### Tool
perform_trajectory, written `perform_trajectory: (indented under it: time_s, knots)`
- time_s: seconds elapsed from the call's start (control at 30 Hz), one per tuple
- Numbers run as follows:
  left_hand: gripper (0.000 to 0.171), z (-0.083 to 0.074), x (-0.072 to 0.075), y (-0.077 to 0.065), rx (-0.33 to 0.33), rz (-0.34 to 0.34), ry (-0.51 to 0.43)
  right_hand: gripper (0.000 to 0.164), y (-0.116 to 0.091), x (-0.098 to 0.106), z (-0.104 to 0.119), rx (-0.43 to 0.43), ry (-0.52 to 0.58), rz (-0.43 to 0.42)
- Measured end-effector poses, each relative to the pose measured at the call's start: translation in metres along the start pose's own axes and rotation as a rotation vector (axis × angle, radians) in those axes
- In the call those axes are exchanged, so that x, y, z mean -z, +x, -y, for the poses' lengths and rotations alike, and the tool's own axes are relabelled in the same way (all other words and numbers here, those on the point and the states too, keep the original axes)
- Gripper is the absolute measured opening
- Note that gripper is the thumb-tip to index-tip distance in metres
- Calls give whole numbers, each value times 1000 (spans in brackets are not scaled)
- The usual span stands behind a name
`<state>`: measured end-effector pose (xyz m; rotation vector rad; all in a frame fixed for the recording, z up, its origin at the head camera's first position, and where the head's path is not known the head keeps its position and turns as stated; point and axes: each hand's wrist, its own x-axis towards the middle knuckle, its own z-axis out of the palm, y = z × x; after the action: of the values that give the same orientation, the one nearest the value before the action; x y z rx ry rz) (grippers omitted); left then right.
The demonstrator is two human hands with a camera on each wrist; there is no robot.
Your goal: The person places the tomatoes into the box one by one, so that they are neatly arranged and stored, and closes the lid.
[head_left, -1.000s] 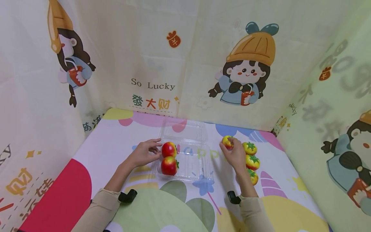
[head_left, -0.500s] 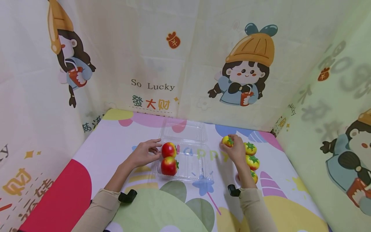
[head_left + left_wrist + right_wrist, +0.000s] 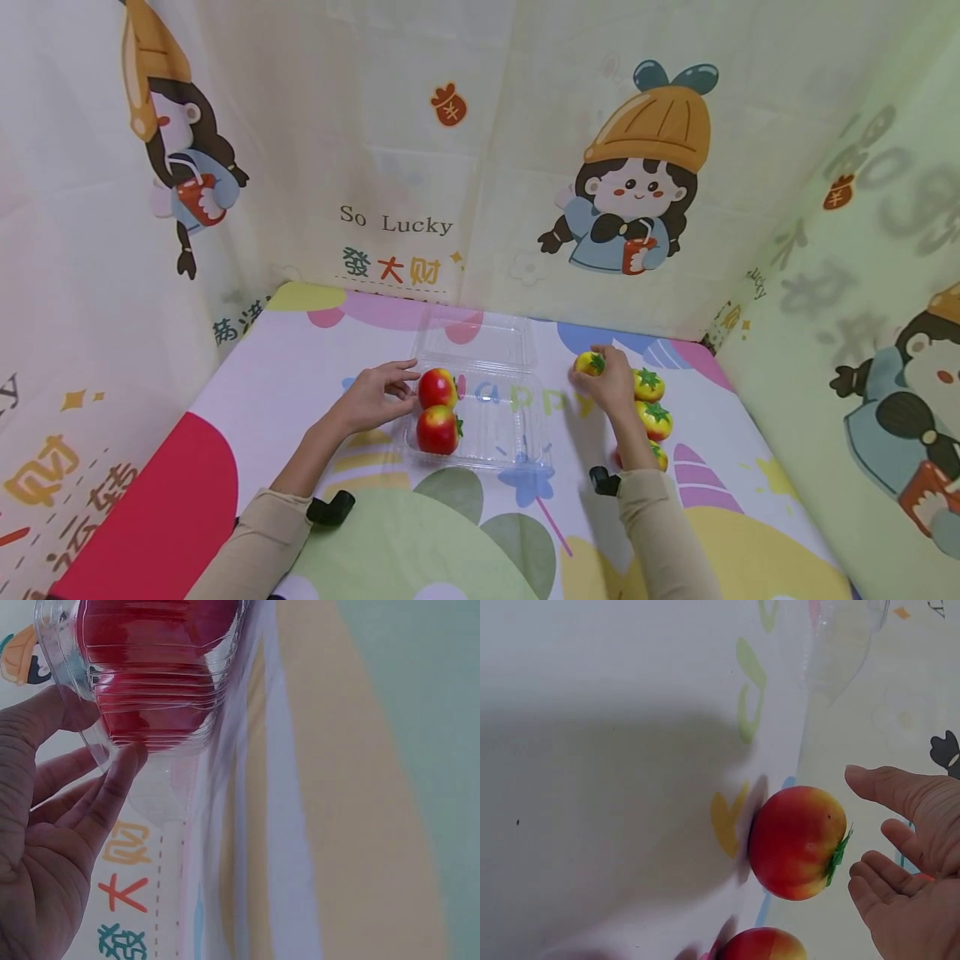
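Note:
At the left rim of a clear plastic clamshell container (image 3: 498,417), my left hand (image 3: 371,396) holds the edge lightly; the left wrist view has the thumb at the rim and a finger against the side wall. Inside, along that left side, two red-and-yellow tomatoes (image 3: 437,429) lie on their sides. To the right of the container, my right hand (image 3: 613,383) is beside another tomato (image 3: 588,365). The right wrist view shows its fingers spread, with a gap between them and the green-topped tomato (image 3: 799,844), which rests on the table.
The container's transparent lid (image 3: 476,337) lies folded back toward the rear. Several more tomatoes (image 3: 654,419) stand in a row behind and right of the right hand. Printed fabric walls (image 3: 480,167) enclose the table with its patterned cloth (image 3: 300,358).
My right hand has shifted slightly right, uncovering more of the tomato's green top. That tomato stays in nearly the same place. The left hand and the container have not moved.

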<state>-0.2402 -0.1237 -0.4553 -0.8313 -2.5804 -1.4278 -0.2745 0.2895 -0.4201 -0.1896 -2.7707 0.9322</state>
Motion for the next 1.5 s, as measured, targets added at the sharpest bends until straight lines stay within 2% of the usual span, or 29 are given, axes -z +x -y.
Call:
perform_trajectory:
  time_s: [0.4, 0.7, 1.0, 1.2, 1.5]
  knots:
    - [42, 2, 0, 0, 0, 0, -5, 61, 11, -4, -4, 25, -32, 12]
    - [42, 0, -1, 0, 8, 6, -3, 63, 14, -6, -9, -88, -41, 70]
    - [44, -2, 0, 0, 17, 10, -10, 70, 17, -9, -13, -136, -28, 54]
    - [43, 0, 0, 0, 13, 4, -8, 75, 16, -10, -14, -127, -70, 62]
    - [43, -1, 0, -1, 18, 10, -16, 73, 13, -12, -14, -60, -120, 41]
